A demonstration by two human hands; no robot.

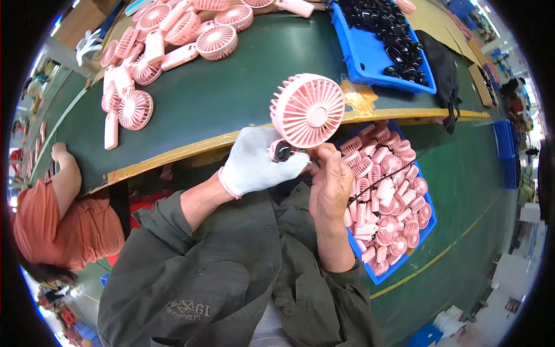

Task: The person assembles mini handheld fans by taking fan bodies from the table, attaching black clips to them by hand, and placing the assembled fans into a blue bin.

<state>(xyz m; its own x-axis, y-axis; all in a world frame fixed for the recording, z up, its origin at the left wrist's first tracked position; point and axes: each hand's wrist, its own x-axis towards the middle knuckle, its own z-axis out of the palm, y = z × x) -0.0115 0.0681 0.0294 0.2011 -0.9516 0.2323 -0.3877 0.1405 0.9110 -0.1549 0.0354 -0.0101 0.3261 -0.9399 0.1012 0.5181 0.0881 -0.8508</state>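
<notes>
A pink handheld fan [308,110] is in my left hand [257,162], which wears a white glove with its fingers closed round the handle. The fan's round slatted head tilts up above the glove. A dark round part [282,151] shows at the handle, between the gloved fingers. Close beside it is my bare right hand [332,188], fingertips pinched together just under the fan head. What those fingers hold is hidden. A thin black cord [384,178] runs from beside my right hand across the blue crate.
Below the table edge at right, a blue crate [429,228] holds many pink fans. More pink fans [217,41] lie heaped on the green table [191,92]. A blue tray [373,74] of small black pieces stands at far right. Another person [75,225] sits at left.
</notes>
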